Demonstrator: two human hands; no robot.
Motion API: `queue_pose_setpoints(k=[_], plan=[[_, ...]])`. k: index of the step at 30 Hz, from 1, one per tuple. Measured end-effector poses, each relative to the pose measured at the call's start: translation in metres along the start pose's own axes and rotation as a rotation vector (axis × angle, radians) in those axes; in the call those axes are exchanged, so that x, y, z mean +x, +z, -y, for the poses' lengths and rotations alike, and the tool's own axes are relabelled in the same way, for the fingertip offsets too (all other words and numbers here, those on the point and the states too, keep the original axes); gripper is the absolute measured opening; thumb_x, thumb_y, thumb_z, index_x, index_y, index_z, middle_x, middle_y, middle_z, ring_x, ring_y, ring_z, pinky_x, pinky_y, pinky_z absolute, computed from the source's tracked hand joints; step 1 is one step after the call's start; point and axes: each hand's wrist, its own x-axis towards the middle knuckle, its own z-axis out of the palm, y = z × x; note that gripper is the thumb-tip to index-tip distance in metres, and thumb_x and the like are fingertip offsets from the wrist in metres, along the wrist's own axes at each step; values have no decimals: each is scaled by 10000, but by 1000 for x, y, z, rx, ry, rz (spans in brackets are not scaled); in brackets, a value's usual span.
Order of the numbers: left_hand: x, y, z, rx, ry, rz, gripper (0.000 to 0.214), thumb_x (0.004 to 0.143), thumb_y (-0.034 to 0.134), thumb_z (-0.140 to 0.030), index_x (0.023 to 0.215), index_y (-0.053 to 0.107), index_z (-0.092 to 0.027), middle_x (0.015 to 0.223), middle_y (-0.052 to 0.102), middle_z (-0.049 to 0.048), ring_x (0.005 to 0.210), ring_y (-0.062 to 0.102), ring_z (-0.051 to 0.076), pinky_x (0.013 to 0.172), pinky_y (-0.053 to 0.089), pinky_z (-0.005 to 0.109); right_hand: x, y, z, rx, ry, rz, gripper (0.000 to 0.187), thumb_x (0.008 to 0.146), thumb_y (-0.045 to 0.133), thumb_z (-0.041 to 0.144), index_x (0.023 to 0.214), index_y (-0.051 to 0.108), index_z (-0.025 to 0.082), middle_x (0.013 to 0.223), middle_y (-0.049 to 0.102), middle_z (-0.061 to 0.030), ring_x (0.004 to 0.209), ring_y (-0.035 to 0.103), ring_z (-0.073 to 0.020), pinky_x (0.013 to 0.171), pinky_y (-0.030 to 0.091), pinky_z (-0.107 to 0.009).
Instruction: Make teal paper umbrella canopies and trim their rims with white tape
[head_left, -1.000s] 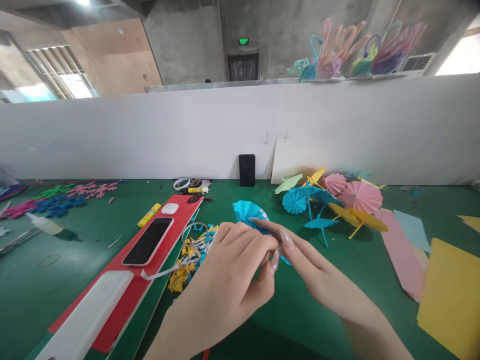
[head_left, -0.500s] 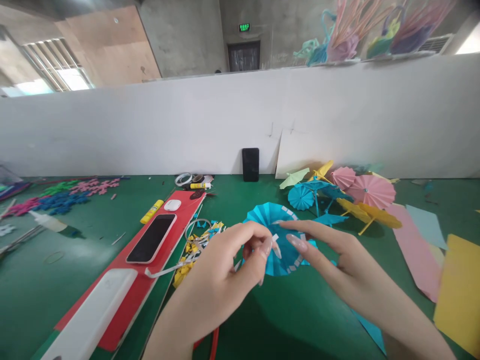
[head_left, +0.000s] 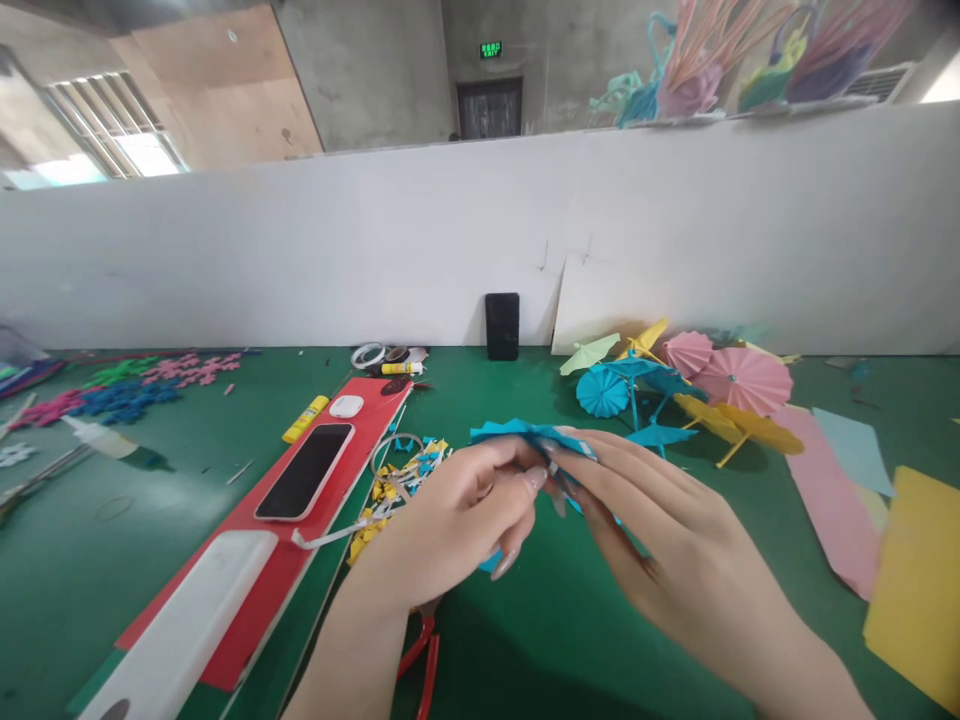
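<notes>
Already, paper umbrellas (head_left: 742,380): several mounted on sticks (head_left: 724,455).
Blue paper (head_left: 517,430): pleated, between both hands above worktop (head_left: 600,640); no stick visible.
Left hand (head_left: 469,510): pinching it.
Right hand (head_left: 675,530): extended along its edge, unclear whether gripping.

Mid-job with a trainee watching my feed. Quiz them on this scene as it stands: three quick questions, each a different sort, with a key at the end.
1. What colour is the pleated paper at the fingers of the left hand and the right hand?

2. True or false: the black phone stands upright by the white partition.

3. Which of these lies on the red board?
A) the pink paper umbrellas
B) the pale-rimmed phone
C) the yellow paper sheet

Key: 1. Blue. 2. True. 3. B.
</notes>
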Motion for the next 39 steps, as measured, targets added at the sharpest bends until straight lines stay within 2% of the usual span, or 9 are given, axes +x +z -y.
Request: queue_pose_setpoints(k=[6, 11, 14, 17, 20, 25, 29, 33, 39], plan=[[-1, 1, -1, -34, -57, 30, 186, 929, 395, -285, 848, 526, -182, 429, 440, -88, 356, 348, 50, 416, 315, 174, -2, -5, -2, -8, -34, 6, 347, 833, 480, -21, 1134, 589, 113, 1097, 680, -103, 1118, 577, -207, 964, 487, -338], [-1, 2, -3, 34, -42, -5, 213, 937, 374, -340, 892, 520, -191, 444, 430, -88, 359, 349, 54, 394, 288, 173, -2, -3, -3, -35, -3, -6, 321, 843, 456, -11, 1090, 605, 130, 1013, 707, -101, 1020, 633, -222, 865, 540, -342], [-4, 5, -5, 293, 37, -114, 219, 959, 329, -344, 935, 506, -219, 492, 440, -85, 412, 409, 72, 446, 337, 190, 0, -3, -3, 14, 73, 0, 297, 852, 427, 5, 1035, 626, 130, 939, 713, -97, 945, 658, -215, 811, 558, -324], [-6, 6, -7, 741, 152, -222, 193, 960, 329, -301, 935, 507, -230, 615, 497, -51, 527, 468, 107, 490, 345, 222, 3, -3, -2, 100, 185, 59, 299, 863, 401, 22, 1019, 623, 147, 893, 707, -75, 845, 669, -190, 711, 575, -286], [-5, 7, -7, 1044, 180, -204, 178, 951, 334, -242, 918, 506, -213, 755, 557, -15, 613, 522, 136, 524, 376, 250, 4, -2, -1, 127, 243, 135, 313, 857, 382, 16, 1038, 602, 145, 922, 704, -80, 811, 665, -188, 656, 576, -283], [0, 11, 1, 1258, 202, -148, 183, 950, 314, -183, 972, 496, -195, 825, 592, 14, 674, 601, 177, 547, 431, 280, 5, 2, -1, 48, 197, 245, 430, 768, 301, -55, 1030, 593, 122, 927, 692, -125, 825, 669, -233, 636, 588, -348], [3, 15, 6, 1438, 224, -166, 141, 924, 345, -136, 933, 480, -178, 798, 590, 21, 621, 604, 187, 479, 395, 281, 5, 4, 0, 1, 158, 310, 453, 681, 293, -90, 923, 612, 123, 878, 681, -136, 798, 676, -244, 620, 590, -361], [6, 17, 3, 1464, 198, -189, 123, 916, 360, -157, 867, 471, -180, 740, 570, 7, 552, 592, 181, 434, 365, 273, 4, 4, 2, 19, 173, 329, 478, 672, 304, -92, 982, 598, 122, 903, 675, -132, 833, 666, -245, 665, 589, -373], [5, 15, 5, 1591, 246, -121, 139, 887, 375, -97, 856, 486, -175, 750, 560, 7, 565, 586, 173, 455, 390, 269, 4, 7, 3, 74, 207, 376, 448, 689, 305, -93, 976, 602, 81, 908, 655, -152, 860, 648, -266, 692, 581, -409]])
